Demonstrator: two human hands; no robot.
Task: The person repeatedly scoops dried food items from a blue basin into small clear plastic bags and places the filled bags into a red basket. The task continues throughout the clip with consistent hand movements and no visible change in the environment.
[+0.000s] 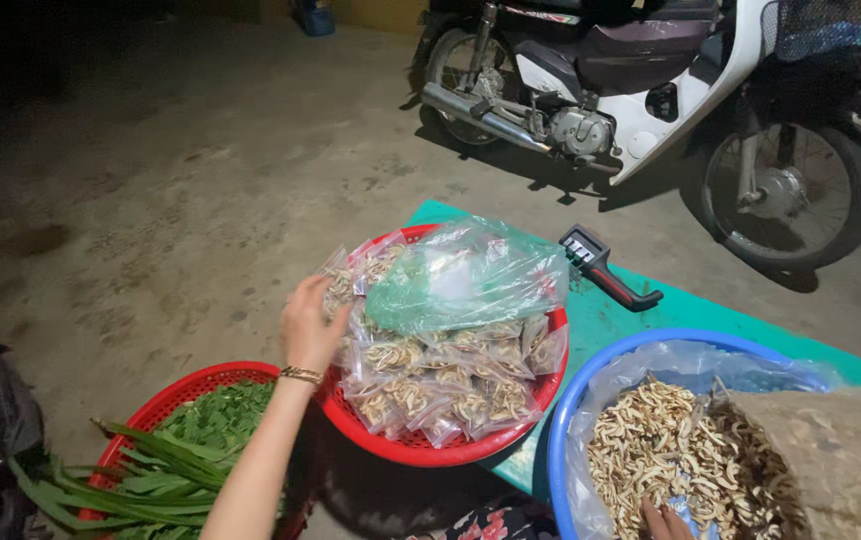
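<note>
Your left hand [310, 322] reaches out over the near-left rim of the red basket [420, 447] in the middle of the scene, fingers curled onto one of the small clear packets [350, 275] at the far-left edge of the heap — whether the grip is fully closed on it, you cannot tell from here. A gold bracelet [301, 375] sits on that wrist. The basket is piled with sealed packets of pale dried slices, and a loose greenish plastic bag [470, 272] lies on top of them, just right of your hand.

Your right hand [665, 522] shows only at the bottom edge, fingers down among the loose dried slices [650, 450] in the blue basin [575, 400] at near right; its grip is hidden.

At near left a second red basket [175, 395] holds green leaves and long stalks. A black handheld sealer [605, 268] lies on the teal mat [640, 325] beyond the basin — a parked motorbike [650, 90] stands at far right.
</note>
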